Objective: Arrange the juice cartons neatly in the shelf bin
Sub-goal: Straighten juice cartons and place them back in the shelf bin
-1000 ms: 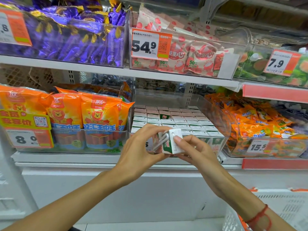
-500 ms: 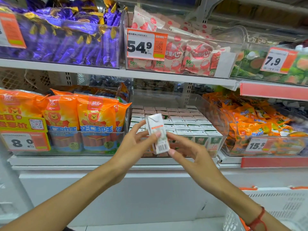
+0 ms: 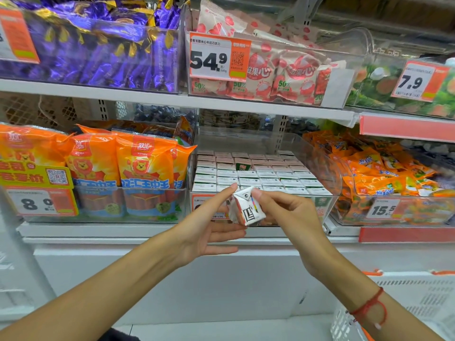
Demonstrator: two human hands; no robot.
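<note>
A small white juice carton (image 3: pixel 247 209) is held tilted in front of the clear shelf bin (image 3: pixel 327 168). My right hand (image 3: pixel 293 217) pinches its top corner with thumb and fingers. My left hand (image 3: pixel 209 230) lies under and beside it, index fingertip touching the upper left edge, the other fingers stretched out below. Inside the bin stand several rows of matching cartons (image 3: pixel 258 173), tops up. One green-faced carton (image 3: pixel 242 166) sits lower in a gap near the back.
Orange sausage packs (image 3: pixel 142 168) fill the bin to the left, orange snack bags (image 3: pixel 384 173) the bin to the right. An upper shelf (image 3: pixel 172 99) overhangs the bin. A white basket (image 3: pixel 418 299) stands at the lower right.
The carton has been turned from upright with its barcode side showing to a tilted pose, and lowered a little. My right hand now pinches its top; my left fingers have opened under it.
</note>
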